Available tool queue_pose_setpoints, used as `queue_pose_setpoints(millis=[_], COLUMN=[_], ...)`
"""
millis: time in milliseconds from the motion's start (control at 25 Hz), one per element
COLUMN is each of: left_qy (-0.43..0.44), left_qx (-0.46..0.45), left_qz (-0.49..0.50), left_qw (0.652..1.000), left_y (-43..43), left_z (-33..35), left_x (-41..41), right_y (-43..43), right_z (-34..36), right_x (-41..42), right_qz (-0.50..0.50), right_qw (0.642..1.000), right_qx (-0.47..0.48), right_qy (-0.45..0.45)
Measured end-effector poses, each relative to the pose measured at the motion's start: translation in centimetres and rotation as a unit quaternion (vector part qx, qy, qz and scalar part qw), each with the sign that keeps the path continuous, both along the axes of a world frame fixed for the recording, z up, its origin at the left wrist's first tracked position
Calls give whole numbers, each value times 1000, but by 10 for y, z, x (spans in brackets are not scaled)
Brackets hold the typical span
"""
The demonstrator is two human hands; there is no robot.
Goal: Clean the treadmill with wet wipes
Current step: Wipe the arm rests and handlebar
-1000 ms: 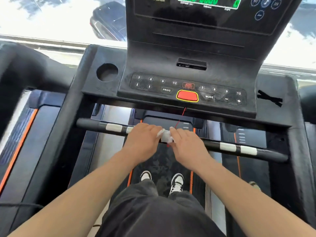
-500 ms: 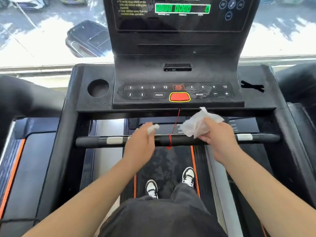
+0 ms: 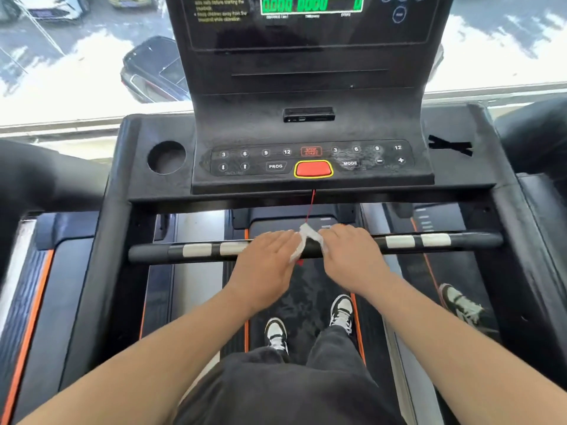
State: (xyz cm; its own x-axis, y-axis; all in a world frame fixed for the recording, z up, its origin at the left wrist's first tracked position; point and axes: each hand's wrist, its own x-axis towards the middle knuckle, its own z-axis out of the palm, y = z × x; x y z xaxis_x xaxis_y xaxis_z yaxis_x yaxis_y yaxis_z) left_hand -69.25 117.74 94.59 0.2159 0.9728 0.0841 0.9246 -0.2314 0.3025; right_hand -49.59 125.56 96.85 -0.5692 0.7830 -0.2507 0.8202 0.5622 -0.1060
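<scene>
Currently the wet wipe (image 3: 308,240) lies draped over the middle of the treadmill's crossbar (image 3: 429,240), pinched between both hands. Left hand (image 3: 267,262) rests palm-down on the bar, fingers (image 3: 276,237) extended and close together, gripping the wipe's left end. Right hand (image 3: 352,256) curls over the bar, fingers (image 3: 337,230) closed on the wipe's right end. At the console's (image 3: 310,133) left edge, the round cup holder (image 3: 166,157) shows only a dark interior.
</scene>
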Motion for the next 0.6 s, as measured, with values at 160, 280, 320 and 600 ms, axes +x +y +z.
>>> queue_pose_setpoints(millis=[160, 280, 320, 600], left_qy=[-82, -236, -285, -656], left_qx=[39, -78, -131, -318], left_qz=[16, 146, 190, 446], left_qw=[996, 958, 930, 519], left_y=[-42, -63, -70, -38], left_z=[1, 6, 4, 5], left_x=[13, 22, 26, 56], right_y=[26, 15, 8, -8], right_z=[15, 10, 7, 19], right_x=[-22, -30, -24, 25], right_qz=[-31, 16, 39, 190], right_qw=[989, 993, 995, 978], right_qx=[-145, -119, -95, 21], right_qy=[20, 0, 3, 85])
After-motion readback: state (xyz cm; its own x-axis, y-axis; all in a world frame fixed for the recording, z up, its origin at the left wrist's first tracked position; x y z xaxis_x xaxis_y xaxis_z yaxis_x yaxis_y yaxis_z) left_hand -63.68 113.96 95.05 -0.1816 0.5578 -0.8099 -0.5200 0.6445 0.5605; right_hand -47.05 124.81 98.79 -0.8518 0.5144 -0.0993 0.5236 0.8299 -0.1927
